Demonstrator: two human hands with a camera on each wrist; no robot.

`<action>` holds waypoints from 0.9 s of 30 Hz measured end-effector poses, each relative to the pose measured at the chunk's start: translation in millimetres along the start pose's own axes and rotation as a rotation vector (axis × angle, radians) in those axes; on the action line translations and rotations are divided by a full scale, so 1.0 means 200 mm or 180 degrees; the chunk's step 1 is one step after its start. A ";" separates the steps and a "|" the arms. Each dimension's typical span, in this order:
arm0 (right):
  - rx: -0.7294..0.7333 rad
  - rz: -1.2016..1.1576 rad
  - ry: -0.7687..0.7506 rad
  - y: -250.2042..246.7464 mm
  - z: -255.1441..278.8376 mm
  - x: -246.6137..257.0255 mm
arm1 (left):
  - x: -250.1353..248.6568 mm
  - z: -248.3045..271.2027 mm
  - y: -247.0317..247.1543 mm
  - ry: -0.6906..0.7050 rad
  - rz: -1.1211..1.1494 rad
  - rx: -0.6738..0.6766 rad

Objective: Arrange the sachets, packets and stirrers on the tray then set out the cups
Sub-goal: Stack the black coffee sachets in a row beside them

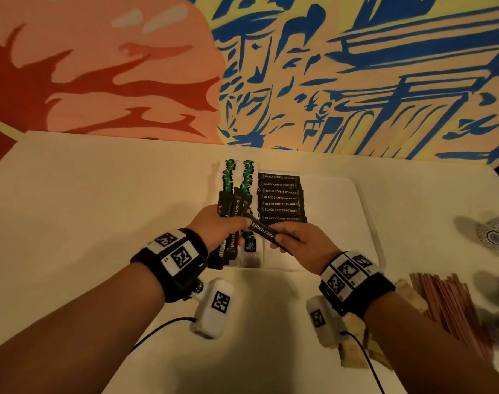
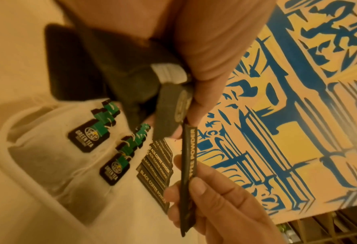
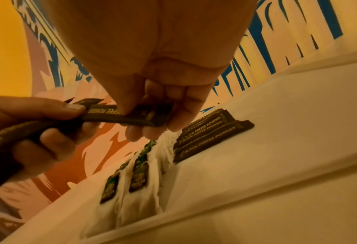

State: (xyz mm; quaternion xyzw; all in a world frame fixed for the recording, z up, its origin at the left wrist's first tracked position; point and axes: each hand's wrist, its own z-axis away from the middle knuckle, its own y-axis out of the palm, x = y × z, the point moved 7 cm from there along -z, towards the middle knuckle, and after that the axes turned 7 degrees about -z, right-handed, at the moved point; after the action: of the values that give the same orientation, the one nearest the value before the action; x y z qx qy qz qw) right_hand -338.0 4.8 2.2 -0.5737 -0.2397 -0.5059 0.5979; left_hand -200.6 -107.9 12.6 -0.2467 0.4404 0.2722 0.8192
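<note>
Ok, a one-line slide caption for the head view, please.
Right hand draws one black coffee sachet from the bundle gripped in the left hand, above the white tray.

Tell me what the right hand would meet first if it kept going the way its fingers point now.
The right hand, pinching one coffee sachet, points toward the left hand and its bundle of sachets. It would likely meet those first; they look nearly touching, though depth is unclear.

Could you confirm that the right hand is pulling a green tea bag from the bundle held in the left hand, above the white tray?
Not quite: the head view shows the right hand pinching a black coffee powder sachet, not a tea bag, from the bundle of black sachets in the left hand, above the white tray.
</note>
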 end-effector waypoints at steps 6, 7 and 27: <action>-0.0333 0.0023 0.0081 0.02 0.05 0.04 | 0.00 0.04 0.05 0.0078 0.0003 0.0090; -0.0448 -0.0159 0.0205 0.01 0.06 0.01 | 0.01 0.05 0.07 0.0076 0.0057 0.0096; -0.0787 -0.1974 0.1034 -0.30 0.08 -0.32 | 0.04 0.01 0.18 -0.0306 -0.0610 -0.0159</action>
State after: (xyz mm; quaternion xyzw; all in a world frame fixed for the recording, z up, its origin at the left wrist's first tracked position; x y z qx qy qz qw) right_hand -410.4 51.0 -23.4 -0.4540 -0.2412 -0.7726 0.3727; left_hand -219.8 -78.0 0.4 -0.2947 0.3680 0.2151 0.8553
